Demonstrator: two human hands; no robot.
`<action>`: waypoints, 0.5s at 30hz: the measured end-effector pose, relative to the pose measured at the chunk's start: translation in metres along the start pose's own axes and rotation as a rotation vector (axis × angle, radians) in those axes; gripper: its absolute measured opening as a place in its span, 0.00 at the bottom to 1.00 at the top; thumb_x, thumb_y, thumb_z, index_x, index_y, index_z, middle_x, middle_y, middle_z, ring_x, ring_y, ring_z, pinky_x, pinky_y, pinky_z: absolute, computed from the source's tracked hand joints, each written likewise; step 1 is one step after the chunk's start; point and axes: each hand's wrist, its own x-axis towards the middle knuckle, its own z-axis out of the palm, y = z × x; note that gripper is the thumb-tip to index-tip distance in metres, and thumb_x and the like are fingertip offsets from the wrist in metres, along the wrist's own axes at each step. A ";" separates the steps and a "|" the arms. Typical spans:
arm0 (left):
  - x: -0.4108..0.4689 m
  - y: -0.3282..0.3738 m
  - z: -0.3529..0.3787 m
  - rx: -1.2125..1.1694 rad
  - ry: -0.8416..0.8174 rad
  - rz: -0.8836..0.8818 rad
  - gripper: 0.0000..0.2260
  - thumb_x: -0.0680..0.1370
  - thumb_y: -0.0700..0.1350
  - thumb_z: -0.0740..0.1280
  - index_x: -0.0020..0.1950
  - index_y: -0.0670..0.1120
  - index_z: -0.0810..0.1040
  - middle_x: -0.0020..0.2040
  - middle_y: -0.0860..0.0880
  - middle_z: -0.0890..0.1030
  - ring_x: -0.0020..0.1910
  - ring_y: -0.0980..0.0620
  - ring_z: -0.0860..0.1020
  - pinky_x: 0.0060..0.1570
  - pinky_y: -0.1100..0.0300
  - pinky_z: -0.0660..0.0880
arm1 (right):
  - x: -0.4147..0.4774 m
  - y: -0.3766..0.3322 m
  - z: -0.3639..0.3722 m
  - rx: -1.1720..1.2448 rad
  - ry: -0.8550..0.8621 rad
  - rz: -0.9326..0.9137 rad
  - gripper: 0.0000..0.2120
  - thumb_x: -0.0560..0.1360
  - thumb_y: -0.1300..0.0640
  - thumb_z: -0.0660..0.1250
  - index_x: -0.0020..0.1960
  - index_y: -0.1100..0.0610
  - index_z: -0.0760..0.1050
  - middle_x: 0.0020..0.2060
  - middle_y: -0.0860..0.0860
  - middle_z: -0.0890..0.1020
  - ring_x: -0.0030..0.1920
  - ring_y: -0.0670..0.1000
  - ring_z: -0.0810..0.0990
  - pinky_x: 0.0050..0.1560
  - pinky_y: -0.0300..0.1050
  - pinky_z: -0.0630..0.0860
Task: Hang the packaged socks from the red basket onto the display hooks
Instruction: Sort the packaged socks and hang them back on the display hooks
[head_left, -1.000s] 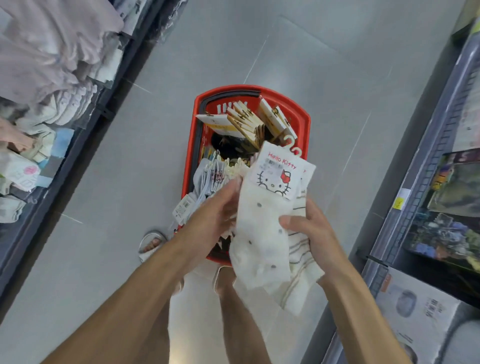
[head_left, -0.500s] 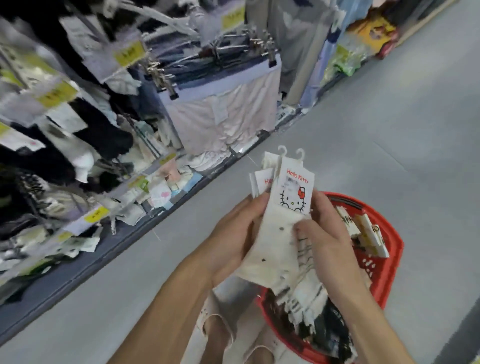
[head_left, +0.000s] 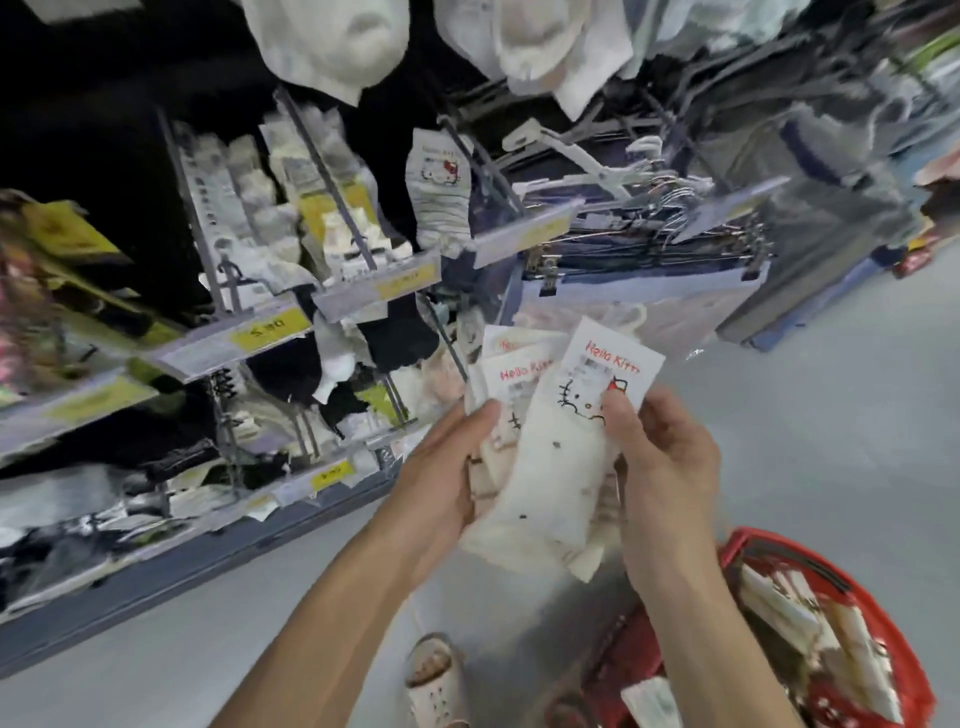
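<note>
**Both hands gripping a bundle of Hello Kitty socks at the rack**

My left hand (head_left: 447, 483) is curling round the left edge of the packaged socks (head_left: 545, 499), with the thumb lying across the front of the bundle and the fingers tucked behind it. My right hand (head_left: 665, 467) is gripping the same bundle from the right side, its thumb pressing on the lower corner of the front card (head_left: 608, 369), which is printed with red "Hello Kitty" lettering and a cat face. Two more cards of the same kind are fanning out behind it to the left. The cream socks are hanging down between my palms, dotted with small dark specks.

I am holding the bundle in the air above the grey floor (head_left: 810, 426), just in front of the rack. The red basket (head_left: 779, 540) is sitting on the floor below my right forearm, with more carded packs (head_left: 810, 623) lying inside it. My foot in a pale sandal (head_left: 436, 680) is showing left of the basket.

Beyond my left hand, the display hooks (head_left: 332, 192) are slanting out of the rack, most loaded with pale and dark socks. One matching Hello Kitty pair (head_left: 439, 192) is hanging on a hook above the bundle. Yellow price labels (head_left: 270, 330) are sitting at the hook ends; their print is too blurred to read.
</note>
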 end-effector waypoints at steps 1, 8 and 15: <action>0.002 0.002 -0.005 -0.003 0.026 0.025 0.34 0.67 0.53 0.76 0.72 0.50 0.73 0.60 0.48 0.85 0.54 0.49 0.85 0.52 0.50 0.82 | 0.005 0.004 0.003 0.010 -0.035 -0.002 0.08 0.78 0.62 0.69 0.52 0.53 0.84 0.50 0.51 0.87 0.54 0.56 0.85 0.55 0.52 0.80; 0.022 -0.002 -0.018 0.060 0.119 0.189 0.21 0.71 0.52 0.70 0.65 0.53 0.79 0.60 0.50 0.85 0.60 0.49 0.82 0.61 0.45 0.78 | 0.035 0.023 0.006 -0.176 -0.281 -0.077 0.11 0.76 0.65 0.70 0.52 0.51 0.85 0.49 0.49 0.87 0.47 0.49 0.84 0.46 0.37 0.79; 0.054 0.004 -0.026 0.186 0.216 0.321 0.21 0.73 0.49 0.70 0.66 0.48 0.78 0.59 0.49 0.85 0.58 0.48 0.83 0.59 0.45 0.79 | 0.073 0.043 0.026 -0.240 -0.414 -0.014 0.09 0.76 0.66 0.70 0.54 0.56 0.80 0.48 0.50 0.87 0.46 0.49 0.85 0.44 0.42 0.81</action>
